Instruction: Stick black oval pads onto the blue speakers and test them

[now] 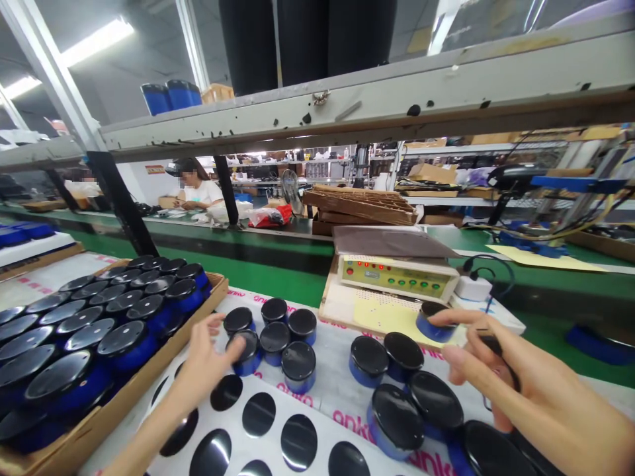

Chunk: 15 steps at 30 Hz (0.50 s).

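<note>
A shallow cardboard tray (117,390) at the left of the counter (550,338) is packed with rows of blue cylindrical canisters (126,344), each capped by a smooth, glossy black disc that throws back the ceiling light. Beside it lies a white sheet (317,390) printed with pink lettering, and nearer the person a white board (233,423) holds flat, shiny black discs (298,441) in neat round spaces.

The left hand (203,370) reaches over the sheet with its fingers (218,347) spread wide apart, the tips at a small canister (247,352) in a tight cluster of five. From this angle, they seem to rest on its rim rather than close around it, though that is hard to be sure of.

Further right, more black-topped canisters (395,418) stand on the sheet, their round lids slightly domed by the wide lens. Behind them, a pale yellow pad (381,316) lies before a beige control box (397,277) with red and green lights.

The right hand (526,377) comes in from the edge, its fingers (459,360) narrowed around a tilted blue canister (434,324), pinching it just above the pad's right corner.
</note>
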Available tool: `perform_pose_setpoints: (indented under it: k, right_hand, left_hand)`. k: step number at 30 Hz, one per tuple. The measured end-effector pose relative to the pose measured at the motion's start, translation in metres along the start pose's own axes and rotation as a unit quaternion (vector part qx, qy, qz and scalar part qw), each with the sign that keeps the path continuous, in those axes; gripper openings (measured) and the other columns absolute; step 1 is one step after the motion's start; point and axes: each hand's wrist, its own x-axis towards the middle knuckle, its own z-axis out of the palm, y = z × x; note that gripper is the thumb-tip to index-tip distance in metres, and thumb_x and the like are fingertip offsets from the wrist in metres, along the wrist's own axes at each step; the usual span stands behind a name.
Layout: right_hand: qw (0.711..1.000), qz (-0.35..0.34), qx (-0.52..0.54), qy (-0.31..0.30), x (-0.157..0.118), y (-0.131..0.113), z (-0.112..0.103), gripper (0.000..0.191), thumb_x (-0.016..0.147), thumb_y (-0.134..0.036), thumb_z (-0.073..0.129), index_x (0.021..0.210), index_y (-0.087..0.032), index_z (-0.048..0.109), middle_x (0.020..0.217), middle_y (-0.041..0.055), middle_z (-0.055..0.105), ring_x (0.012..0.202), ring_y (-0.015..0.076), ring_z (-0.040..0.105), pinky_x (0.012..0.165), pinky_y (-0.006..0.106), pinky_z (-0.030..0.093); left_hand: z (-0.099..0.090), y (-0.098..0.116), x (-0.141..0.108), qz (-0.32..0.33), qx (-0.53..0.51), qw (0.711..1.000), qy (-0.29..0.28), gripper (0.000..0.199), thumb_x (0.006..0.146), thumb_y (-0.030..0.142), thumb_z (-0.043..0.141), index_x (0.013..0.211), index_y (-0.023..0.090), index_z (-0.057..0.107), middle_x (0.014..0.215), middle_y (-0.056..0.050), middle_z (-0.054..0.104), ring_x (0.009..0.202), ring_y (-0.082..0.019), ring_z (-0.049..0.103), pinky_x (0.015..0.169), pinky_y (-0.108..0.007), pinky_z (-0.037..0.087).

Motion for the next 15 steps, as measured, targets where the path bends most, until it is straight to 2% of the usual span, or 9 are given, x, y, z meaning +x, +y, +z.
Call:
perform_pose_setpoints:
  k: [2, 3, 7, 10, 12, 15]
  right_hand:
    - [0.998, 0.021, -0.028, -0.047, -0.001, 0.003, -0.003, 0.039, 0.087, -0.056, 0.044, 0.114, -0.028, 0.046, 0.061, -0.0046, 0.049, 0.038, 0.0137, 0.047, 0.036, 0.027, 0.042]
    - [0.996, 0.024, -0.039, -0.070, -0.001, 0.002, -0.003, 0.038, 0.088, -0.056, 0.042, 0.114, -0.028, 0.045, 0.062, -0.0043, 0.049, 0.043, 0.0148, 0.050, 0.040, 0.027, 0.044]
    - [0.986, -0.022, -0.053, -0.157, 0.008, -0.017, 0.011, 0.024, 0.092, -0.044, 0.040, 0.107, -0.025, 0.043, 0.076, -0.0008, 0.055, 0.061, 0.0159, 0.054, 0.056, 0.029, 0.044]
    - [0.971, -0.075, -0.047, -0.220, 0.024, -0.033, 0.035, 0.013, 0.091, -0.031, 0.042, 0.101, -0.023, 0.043, 0.082, 0.0007, 0.057, 0.066, 0.0159, 0.053, 0.058, 0.028, 0.040]
    - [0.964, -0.103, -0.047, -0.241, 0.042, -0.040, 0.056, 0.008, 0.088, -0.024, 0.046, 0.095, -0.021, 0.044, 0.082, 0.0013, 0.057, 0.069, 0.0158, 0.053, 0.059, 0.027, 0.039]
    - [0.959, -0.120, -0.056, -0.250, 0.073, -0.042, 0.092, 0.013, 0.083, -0.017, 0.054, 0.093, -0.018, 0.047, 0.084, 0.0023, 0.057, 0.072, 0.0153, 0.053, 0.064, 0.028, 0.041]
  left_hand:
    - [-0.001, -0.002, 0.019, -0.037, -0.032, 0.999, 0.006, 0.079, 0.074, 0.072, 0.045, 0.130, 0.017, 0.032, 0.135, -0.018, 0.036, 0.128, -0.037, 0.038, 0.102, -0.053, 0.034]
    - [0.001, -0.002, 0.027, -0.054, -0.050, 0.997, -0.014, 0.076, 0.078, 0.072, 0.037, 0.131, 0.017, 0.033, 0.135, -0.017, 0.040, 0.126, -0.035, 0.041, 0.100, -0.050, 0.038]
    - [0.017, 0.004, 0.049, -0.080, -0.113, 0.977, -0.160, 0.066, 0.082, 0.071, 0.036, 0.122, 0.020, 0.051, 0.118, -0.008, 0.063, 0.114, -0.032, 0.055, 0.090, -0.041, 0.047]
    - [0.028, 0.016, 0.063, -0.074, -0.135, 0.954, -0.259, 0.070, 0.082, 0.073, 0.035, 0.116, 0.016, 0.058, 0.108, -0.009, 0.069, 0.109, -0.030, 0.059, 0.090, -0.039, 0.046]
    - [0.033, 0.024, 0.077, -0.068, -0.133, 0.940, -0.308, 0.073, 0.082, 0.074, 0.034, 0.112, 0.014, 0.061, 0.110, -0.011, 0.068, 0.111, -0.029, 0.058, 0.095, -0.038, 0.043]
    - [0.038, 0.035, 0.095, -0.060, -0.115, 0.917, -0.377, 0.071, 0.083, 0.073, 0.033, 0.113, 0.016, 0.062, 0.118, -0.010, 0.065, 0.115, -0.027, 0.056, 0.098, -0.036, 0.040]
